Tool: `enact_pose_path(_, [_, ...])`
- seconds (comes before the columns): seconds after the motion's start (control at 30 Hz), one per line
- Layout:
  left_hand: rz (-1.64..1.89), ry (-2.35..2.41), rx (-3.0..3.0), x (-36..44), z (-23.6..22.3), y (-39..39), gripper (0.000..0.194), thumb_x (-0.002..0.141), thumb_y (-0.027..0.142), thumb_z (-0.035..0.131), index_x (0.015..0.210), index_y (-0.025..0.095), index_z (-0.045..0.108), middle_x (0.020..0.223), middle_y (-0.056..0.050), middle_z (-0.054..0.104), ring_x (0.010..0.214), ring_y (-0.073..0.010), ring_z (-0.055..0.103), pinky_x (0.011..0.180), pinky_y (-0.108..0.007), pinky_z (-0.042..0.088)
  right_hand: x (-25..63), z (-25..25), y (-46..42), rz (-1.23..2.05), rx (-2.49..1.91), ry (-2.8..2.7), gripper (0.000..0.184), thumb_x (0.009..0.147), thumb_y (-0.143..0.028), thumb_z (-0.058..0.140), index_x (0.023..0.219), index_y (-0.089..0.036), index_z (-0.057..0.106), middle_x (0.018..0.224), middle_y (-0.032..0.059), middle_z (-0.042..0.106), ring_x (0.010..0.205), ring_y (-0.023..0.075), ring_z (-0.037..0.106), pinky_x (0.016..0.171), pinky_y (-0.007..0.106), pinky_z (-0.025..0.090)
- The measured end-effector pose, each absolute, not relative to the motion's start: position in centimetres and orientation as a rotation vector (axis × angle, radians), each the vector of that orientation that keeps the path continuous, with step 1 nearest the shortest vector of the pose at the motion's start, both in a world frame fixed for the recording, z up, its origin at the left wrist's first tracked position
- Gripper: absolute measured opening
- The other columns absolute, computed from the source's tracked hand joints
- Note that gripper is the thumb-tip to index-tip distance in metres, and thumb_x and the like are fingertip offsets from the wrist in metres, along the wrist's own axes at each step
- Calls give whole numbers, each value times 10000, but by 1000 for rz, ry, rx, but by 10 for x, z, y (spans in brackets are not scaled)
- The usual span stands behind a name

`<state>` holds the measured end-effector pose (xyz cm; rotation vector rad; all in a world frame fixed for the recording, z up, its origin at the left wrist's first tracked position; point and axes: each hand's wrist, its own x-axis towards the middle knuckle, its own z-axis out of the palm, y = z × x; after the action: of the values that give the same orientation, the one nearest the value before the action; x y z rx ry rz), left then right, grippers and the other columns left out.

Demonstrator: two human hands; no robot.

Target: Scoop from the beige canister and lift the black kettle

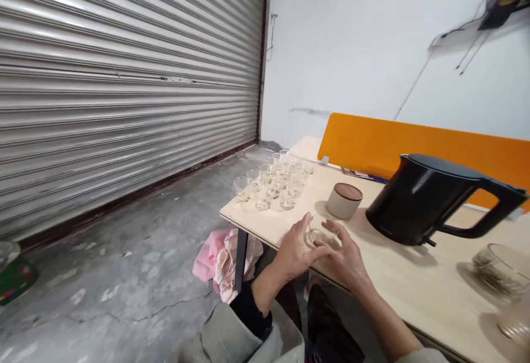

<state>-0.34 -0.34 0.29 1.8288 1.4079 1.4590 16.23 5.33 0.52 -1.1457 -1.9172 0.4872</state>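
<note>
A small clear glass cup (319,236) stands on the light wooden table (397,275) near its front edge. My left hand (293,250) curls round the cup's left side, thumb up at the rim. From the right, my right hand (345,257) closes its fingers on the same cup. Both hands rest on the tabletop. Several more small glass cups (273,183), some with a little tea leaf in the bottom, stand in rows at the table's far left corner.
A black electric kettle (430,200) stands to the right of my hands, and a beige round canister with a brown lid (343,200) behind them. A glass bowl of tea leaves (499,272) is at far right. An orange partition (414,145) backs the table. Pink bags (226,261) lie on the concrete floor.
</note>
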Motion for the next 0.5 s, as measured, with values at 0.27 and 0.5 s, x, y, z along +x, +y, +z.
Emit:
enact_pose_path(0.27, [1655, 1414, 1447, -18, 12, -11, 753, 745, 337, 846, 1403, 200, 505, 1346, -121, 644, 1211, -257, 624, 987, -387, 529, 127, 16, 42, 649, -1048, -2005, 663, 777, -460, 614, 1382, -196, 550, 1373, 127, 638, 1286, 307, 560, 1103, 489, 436])
enact_pose_path(0.5, [1936, 1783, 1277, -101, 15, -25, 664, 774, 415, 819, 1348, 234, 539, 1287, -100, 681, 1175, -267, 636, 973, -422, 495, 140, 12, 44, 581, -1008, -2072, 688, 857, -540, 627, 1461, -233, 508, 1431, 120, 595, 1366, 323, 494, 1115, 516, 431])
